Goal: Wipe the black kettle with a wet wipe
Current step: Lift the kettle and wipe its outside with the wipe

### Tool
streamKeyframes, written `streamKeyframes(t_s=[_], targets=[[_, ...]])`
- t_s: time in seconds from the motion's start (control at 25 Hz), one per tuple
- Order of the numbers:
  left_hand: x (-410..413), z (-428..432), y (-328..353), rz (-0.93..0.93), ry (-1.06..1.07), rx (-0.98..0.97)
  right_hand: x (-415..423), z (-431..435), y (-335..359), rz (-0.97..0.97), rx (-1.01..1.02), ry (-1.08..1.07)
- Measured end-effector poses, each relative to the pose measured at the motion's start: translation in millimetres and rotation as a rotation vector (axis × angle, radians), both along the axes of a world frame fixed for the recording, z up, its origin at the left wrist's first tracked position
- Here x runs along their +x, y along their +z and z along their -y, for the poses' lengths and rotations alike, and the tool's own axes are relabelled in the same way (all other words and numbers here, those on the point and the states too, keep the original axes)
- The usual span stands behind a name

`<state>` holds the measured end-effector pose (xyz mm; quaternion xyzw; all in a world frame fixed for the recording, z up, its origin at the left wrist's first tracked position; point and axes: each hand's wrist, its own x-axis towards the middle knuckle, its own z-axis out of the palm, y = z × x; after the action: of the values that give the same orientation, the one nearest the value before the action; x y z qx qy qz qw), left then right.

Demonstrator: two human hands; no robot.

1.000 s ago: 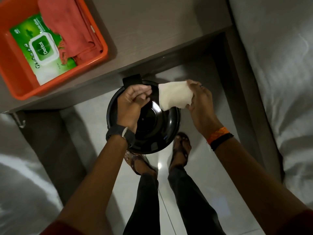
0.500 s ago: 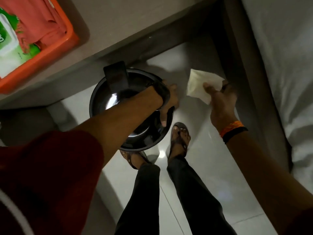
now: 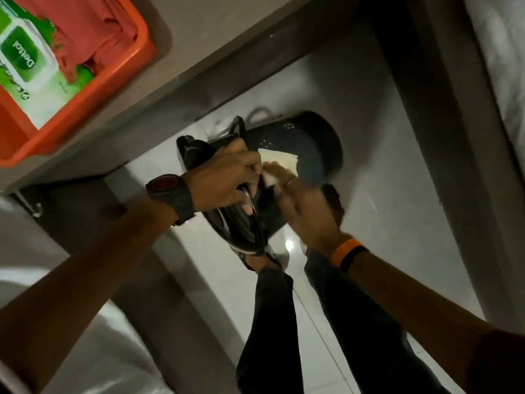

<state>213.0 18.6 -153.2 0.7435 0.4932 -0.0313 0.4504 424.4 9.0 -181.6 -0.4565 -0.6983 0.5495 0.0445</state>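
Note:
The black kettle (image 3: 315, 143) is tipped on its side in the air above the floor, its base turned to the right. My left hand (image 3: 224, 180) grips it at the lid end, by the rim and handle. My right hand (image 3: 304, 211), blurred by motion, presses a white wet wipe (image 3: 277, 162) flat against the kettle's side wall. Part of the wipe is hidden under my fingers.
A grey table edge (image 3: 199, 72) runs above the kettle. On it stands an orange tray (image 3: 119, 72) holding a green wet wipe pack (image 3: 25, 66) and a red cloth (image 3: 82, 27). White bedding (image 3: 500, 52) lies at right. My legs and sandals stand on the glossy floor (image 3: 377, 223).
The kettle has been turned from lid-up onto its side. My right hand has brought the wipe from the air at right onto the kettle's wall. The view has swung right.

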Motion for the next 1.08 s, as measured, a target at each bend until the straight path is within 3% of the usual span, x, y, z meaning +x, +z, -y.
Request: streamKeyframes(t_s=[0.08,0.16,0.36,0.44,0.52,0.64,0.8,0.92,1.0,1.08], targets=[[-3,16,-11,0.021,0.044,0.024,-5,16,-6,-0.058,0.070,0.326],[2,29,-22,0.011,0.058,0.002,-8,-9,-30,0.002,0.149,0.477],[27,45,-35,-0.053,-0.062,0.077,-21,-121,-90,0.481,0.036,0.170],[33,46,-32,-0.122,-0.164,0.139,-29,-105,-80,0.432,-0.015,0.271],[36,47,-27,-0.179,-0.234,0.195,-26,-61,-52,0.255,-0.057,0.408],[39,52,-23,-0.285,-0.318,0.169,-6,-45,-44,0.117,-0.035,0.470],[48,55,-21,-0.299,-0.384,0.167,-20,-100,-82,0.444,0.010,0.334],[48,53,-20,-0.314,-0.363,0.149,-14,-66,-67,0.220,-0.007,0.522],[48,52,-19,-0.323,-0.351,0.133,20,-55,-70,0.066,0.091,0.595],[53,51,-18,-0.305,-0.341,0.161,37,-86,-84,0.270,0.102,0.322]])
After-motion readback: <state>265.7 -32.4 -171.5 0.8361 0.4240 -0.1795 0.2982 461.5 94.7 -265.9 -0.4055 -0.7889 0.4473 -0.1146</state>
